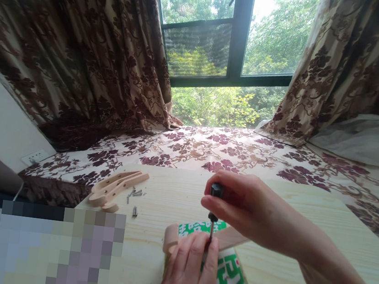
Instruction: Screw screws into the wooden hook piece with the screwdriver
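Note:
My right hand (238, 198) grips a screwdriver (217, 190) by its black handle. The shaft points straight down, with its tip hidden at the fingers of my left hand (191, 266). My left hand presses on a curved wooden piece (171, 237) and holds it, fingertips on both sides of the shaft. The wood's other end shows under my right wrist. Beneath it is a white and green printed package (230, 278). Whether a screw sits under the tip is hidden.
Several loose screws (135, 211) lie on the pale wooden board (142, 247). More curved wooden pieces (118, 186) with holes rest at its left back corner. Behind are a flower-patterned cloth (202, 148), curtains (130, 61) and a window. A blurred patch covers the lower left.

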A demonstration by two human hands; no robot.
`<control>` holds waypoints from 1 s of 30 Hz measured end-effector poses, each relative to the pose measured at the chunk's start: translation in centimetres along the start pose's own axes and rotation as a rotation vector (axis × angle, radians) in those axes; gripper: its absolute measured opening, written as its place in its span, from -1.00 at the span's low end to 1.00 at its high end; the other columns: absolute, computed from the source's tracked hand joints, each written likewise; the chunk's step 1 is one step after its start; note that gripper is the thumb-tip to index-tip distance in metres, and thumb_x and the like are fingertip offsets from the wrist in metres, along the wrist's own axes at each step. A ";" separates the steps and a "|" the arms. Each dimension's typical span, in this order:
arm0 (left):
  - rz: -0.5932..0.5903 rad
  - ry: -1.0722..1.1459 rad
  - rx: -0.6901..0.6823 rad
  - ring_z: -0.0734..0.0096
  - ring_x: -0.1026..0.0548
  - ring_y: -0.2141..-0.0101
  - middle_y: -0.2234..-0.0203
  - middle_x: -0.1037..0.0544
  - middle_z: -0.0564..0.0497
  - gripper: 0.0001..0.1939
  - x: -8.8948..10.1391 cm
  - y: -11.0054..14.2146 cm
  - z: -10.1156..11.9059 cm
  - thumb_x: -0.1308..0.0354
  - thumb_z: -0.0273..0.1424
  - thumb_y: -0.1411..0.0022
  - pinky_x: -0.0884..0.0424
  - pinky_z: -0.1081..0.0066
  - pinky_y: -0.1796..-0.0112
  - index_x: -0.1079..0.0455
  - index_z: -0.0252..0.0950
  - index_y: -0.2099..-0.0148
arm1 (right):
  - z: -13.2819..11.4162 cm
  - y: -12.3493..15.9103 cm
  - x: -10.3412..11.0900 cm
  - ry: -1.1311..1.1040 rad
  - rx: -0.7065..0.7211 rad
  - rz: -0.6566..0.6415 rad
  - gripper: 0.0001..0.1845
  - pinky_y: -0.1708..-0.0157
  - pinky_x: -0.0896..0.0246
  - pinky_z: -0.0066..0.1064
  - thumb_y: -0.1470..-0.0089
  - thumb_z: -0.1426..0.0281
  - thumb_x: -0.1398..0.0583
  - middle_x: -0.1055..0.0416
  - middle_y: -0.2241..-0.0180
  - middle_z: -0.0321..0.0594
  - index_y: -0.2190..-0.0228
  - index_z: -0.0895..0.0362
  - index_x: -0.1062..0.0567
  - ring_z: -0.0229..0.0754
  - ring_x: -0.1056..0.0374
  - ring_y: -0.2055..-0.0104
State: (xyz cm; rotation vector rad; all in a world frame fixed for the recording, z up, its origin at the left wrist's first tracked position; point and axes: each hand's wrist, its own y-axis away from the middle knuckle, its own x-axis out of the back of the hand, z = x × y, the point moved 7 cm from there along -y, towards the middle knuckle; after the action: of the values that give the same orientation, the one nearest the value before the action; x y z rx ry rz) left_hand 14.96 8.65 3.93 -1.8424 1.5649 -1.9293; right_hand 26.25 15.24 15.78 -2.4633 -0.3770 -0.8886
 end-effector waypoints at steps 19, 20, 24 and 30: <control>-0.014 -0.030 -0.053 0.16 -0.33 -0.06 -0.05 -0.38 -0.10 -0.36 0.1 0.1 -0.1 0.12 0.02 -0.31 -0.24 0.26 -0.01 -0.17 -0.32 -0.24 | -0.2 0.1 0.0 -0.038 0.002 -0.036 -0.80 0.55 -0.02 -0.52 -0.18 0.32 -0.14 -0.35 0.56 -0.38 0.46 0.12 -0.40 -0.38 -0.15 0.53; -0.008 -0.017 -0.036 0.16 -0.32 -0.07 -0.06 -0.38 -0.10 -0.38 0.1 0.1 -0.2 0.15 0.00 -0.33 -0.23 0.25 -0.03 -0.17 -0.31 -0.24 | 0.0 0.1 0.0 -0.046 -0.002 -0.029 -0.78 0.55 -0.02 -0.52 -0.18 0.31 -0.13 -0.35 0.56 -0.38 0.47 0.12 -0.39 -0.38 -0.15 0.53; 0.036 0.040 0.004 0.17 -0.32 -0.06 -0.04 -0.38 -0.10 -0.40 -0.1 0.3 0.0 0.18 -0.02 -0.35 -0.19 0.26 -0.06 -0.19 -0.30 -0.23 | 0.5 -0.2 0.0 -0.046 -0.021 0.015 -0.73 0.57 -0.01 -0.51 -0.20 0.26 -0.11 -0.33 0.58 -0.38 0.48 0.12 -0.35 -0.38 -0.14 0.55; 0.064 0.050 0.018 0.18 -0.35 -0.03 0.01 -0.42 -0.09 -0.46 -0.2 0.3 -0.1 0.18 -0.08 -0.37 -0.19 0.27 -0.06 -0.24 -0.30 -0.19 | -0.3 0.3 0.0 0.000 -0.012 -0.008 -0.82 0.52 -0.02 -0.50 -0.17 0.30 -0.14 -0.38 0.54 -0.39 0.45 0.09 -0.37 -0.37 -0.20 0.51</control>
State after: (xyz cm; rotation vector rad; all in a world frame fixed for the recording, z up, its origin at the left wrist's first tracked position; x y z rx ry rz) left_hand 14.81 8.66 3.64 -1.7283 1.5943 -1.9697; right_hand 26.26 14.82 15.87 -2.4746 -0.3832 -0.8972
